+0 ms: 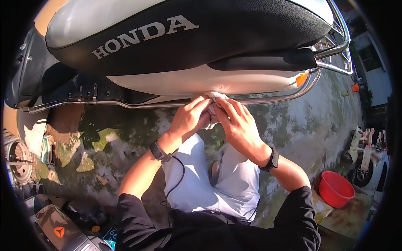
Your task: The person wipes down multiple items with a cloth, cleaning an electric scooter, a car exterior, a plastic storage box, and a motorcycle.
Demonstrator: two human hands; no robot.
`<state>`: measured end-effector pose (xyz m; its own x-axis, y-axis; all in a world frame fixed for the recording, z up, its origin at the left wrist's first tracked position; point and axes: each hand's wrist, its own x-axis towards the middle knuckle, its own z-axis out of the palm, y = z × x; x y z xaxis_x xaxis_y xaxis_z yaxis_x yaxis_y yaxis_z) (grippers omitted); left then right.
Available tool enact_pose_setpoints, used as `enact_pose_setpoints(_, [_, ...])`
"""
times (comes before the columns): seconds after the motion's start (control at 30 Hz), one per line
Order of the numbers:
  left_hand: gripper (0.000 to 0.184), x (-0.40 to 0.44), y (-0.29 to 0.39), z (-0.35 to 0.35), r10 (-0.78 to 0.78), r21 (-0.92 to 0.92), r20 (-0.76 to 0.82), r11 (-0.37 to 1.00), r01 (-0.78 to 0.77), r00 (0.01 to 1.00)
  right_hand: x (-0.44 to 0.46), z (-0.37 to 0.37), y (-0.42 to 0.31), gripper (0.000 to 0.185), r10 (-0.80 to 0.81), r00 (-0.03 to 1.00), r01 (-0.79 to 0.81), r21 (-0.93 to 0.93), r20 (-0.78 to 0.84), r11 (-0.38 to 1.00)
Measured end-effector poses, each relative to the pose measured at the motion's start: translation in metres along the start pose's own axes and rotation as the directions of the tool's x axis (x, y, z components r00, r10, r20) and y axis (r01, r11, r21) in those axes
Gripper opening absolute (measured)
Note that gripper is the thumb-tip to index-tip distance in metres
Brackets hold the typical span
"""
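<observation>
A white cloth (214, 96) is bunched between my two hands, right at the chrome side rail (259, 100) of a scooter. My left hand (190, 115) has its fingers closed on the cloth from the left. From the other side my right hand (235, 119) grips the same cloth, fingers bent over it. Just above the hands is the scooter's pale lower body panel (184, 83). Over that sits the black seat (167, 42) with HONDA lettering. Part of the rail and cloth is hidden behind my fingers.
To the right stands a red basin (336, 189), with a white toy vehicle (370, 163) beyond it. A wheel rim (20, 161) lies at the left edge, and a dark box (60, 228) sits at lower left. The ground is stained concrete (125, 142).
</observation>
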<state>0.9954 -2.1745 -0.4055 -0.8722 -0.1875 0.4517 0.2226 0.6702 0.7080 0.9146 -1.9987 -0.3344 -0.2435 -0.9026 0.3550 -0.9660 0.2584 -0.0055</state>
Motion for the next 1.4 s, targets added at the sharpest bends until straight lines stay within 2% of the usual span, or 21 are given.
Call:
enact_pose_setpoints(0.1, [0.050,0.029,0.039,0.025,0.077,-0.027,0.113,0.997,-0.074,0.991,-0.029,-0.025,0.025,0.051,0.152,0.988,-0.152,0.018,-0.010,0.988])
enact_pose_setpoints(0.2, [0.058,0.051,0.069,0.074,0.130,-0.028,0.085,0.991,-0.128,0.988,-0.063,-0.044,0.061,0.060,0.218,0.975,-0.220,-0.036,-0.043,0.975])
enact_pose_setpoints(0.23, [0.058,0.059,0.073,0.090,0.131,-0.038,0.087,0.991,-0.128,0.988,-0.073,-0.051,0.071,0.062,0.221,0.975,-0.221,-0.110,-0.014,0.969])
enact_pose_setpoints(0.33, [0.053,0.072,0.086,0.116,0.135,0.037,0.020,0.990,-0.136,0.991,-0.087,-0.057,0.090,0.059,0.255,0.967,-0.254,-0.107,-0.005,0.961])
enact_pose_setpoints(0.37, [0.051,0.071,0.088,0.118,0.133,0.082,0.008,0.988,-0.133,0.991,-0.088,-0.054,0.092,0.058,0.245,0.969,-0.246,-0.070,-0.014,0.967])
enact_pose_setpoints(0.43, [0.036,0.068,0.079,0.111,0.214,0.040,-0.053,0.976,-0.212,0.975,-0.086,-0.049,0.093,0.056,0.230,0.972,-0.230,0.006,-0.044,0.973])
enact_pose_setpoints(0.5, [0.032,0.060,0.068,0.104,0.207,0.139,0.008,0.969,-0.206,0.978,-0.074,-0.046,0.086,0.053,0.193,0.980,-0.191,0.060,-0.037,0.980])
enact_pose_setpoints(0.57, [0.043,0.044,0.058,0.094,0.153,0.261,0.022,0.953,-0.153,0.988,-0.066,-0.036,0.076,0.050,0.165,0.986,-0.163,0.078,-0.022,0.984])
enact_pose_setpoints(0.7, [0.045,0.025,0.046,0.066,0.052,0.234,0.007,0.971,-0.052,0.999,-0.042,-0.018,0.054,0.040,0.108,0.992,-0.098,0.140,-0.062,0.985])
enact_pose_setpoints(0.77, [0.047,0.025,0.045,0.069,0.065,0.246,-0.031,0.968,-0.055,0.997,-0.039,-0.012,0.053,0.033,0.121,0.985,-0.097,0.184,-0.121,0.978])
enact_pose_setpoints(0.87, [0.049,0.026,0.054,0.075,0.031,0.289,-0.029,0.957,-0.021,0.999,-0.049,-0.009,0.056,0.032,0.124,0.984,-0.103,0.164,-0.129,0.981])
enact_pose_setpoints(0.97, [0.047,0.031,0.059,0.083,0.077,0.288,-0.039,0.956,-0.063,0.996,-0.056,-0.010,0.062,0.028,0.128,0.982,-0.110,0.130,-0.137,0.985])
enact_pose_setpoints(1.07, [0.047,0.047,0.074,0.096,0.088,0.290,-0.002,0.953,-0.084,0.996,-0.063,-0.026,0.075,0.021,0.162,0.978,-0.153,0.074,-0.130,0.985])
enact_pose_setpoints(1.1, [0.044,0.056,0.085,0.098,0.073,0.294,0.052,0.952,-0.085,0.996,-0.068,-0.032,0.081,0.019,0.168,0.976,-0.163,0.048,-0.139,0.985])
enact_pose_setpoints(1.13, [0.038,0.065,0.094,0.105,0.145,0.346,0.036,0.927,-0.149,0.989,-0.073,-0.039,0.090,0.018,0.173,0.973,-0.173,0.014,-0.154,0.985])
enact_pose_setpoints(1.17, [0.033,0.075,0.103,0.112,0.221,0.398,0.026,0.892,-0.213,0.975,-0.078,-0.047,0.099,0.017,0.179,0.968,-0.186,-0.021,-0.174,0.982])
enact_pose_setpoints(1.3, [0.029,0.120,0.147,0.141,0.251,0.317,0.053,0.914,-0.255,0.967,-0.094,-0.082,0.141,0.024,0.184,0.930,-0.211,-0.053,-0.318,0.976])
enact_pose_setpoints(1.37, [0.028,0.142,0.167,0.159,0.290,0.348,-0.005,0.898,-0.270,0.957,-0.100,-0.094,0.164,0.026,0.192,0.897,-0.233,-0.057,-0.398,0.971])
enact_pose_setpoints(1.4, [0.033,0.153,0.179,0.165,0.224,0.317,0.006,0.924,-0.214,0.975,-0.098,-0.101,0.173,0.026,0.204,0.878,-0.243,-0.036,-0.433,0.969])
